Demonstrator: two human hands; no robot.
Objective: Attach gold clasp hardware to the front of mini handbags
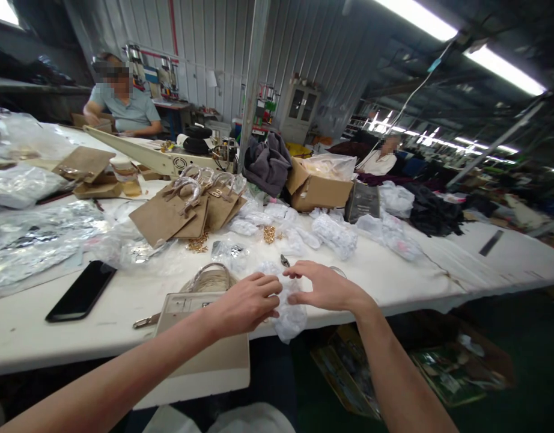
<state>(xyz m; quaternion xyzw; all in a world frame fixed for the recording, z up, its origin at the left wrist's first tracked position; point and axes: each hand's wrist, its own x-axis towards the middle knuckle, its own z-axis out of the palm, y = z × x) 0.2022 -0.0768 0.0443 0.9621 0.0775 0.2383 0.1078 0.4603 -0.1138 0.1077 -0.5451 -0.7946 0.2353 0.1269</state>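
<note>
My left hand [247, 300] and my right hand [319, 285] meet over a crumpled white plastic bag [288, 316] at the front edge of the white table [33, 325]. Both hands have fingers curled and pinching the bag's plastic. Under my left wrist lies a beige handbag [205, 355] with a clear-wrapped handle [211, 276], hanging partly over the table edge. A small metal tool [285, 260] rests just beyond my right fingers.
A black phone [81, 290] lies at the left. Brown handbags [187, 210], gold hardware [198, 242], white wrappings [333, 234] and a cardboard box [317, 189] fill the middle. Silver plastic [29, 237] covers the left. One person sits far left [121, 111], another far right [385, 157].
</note>
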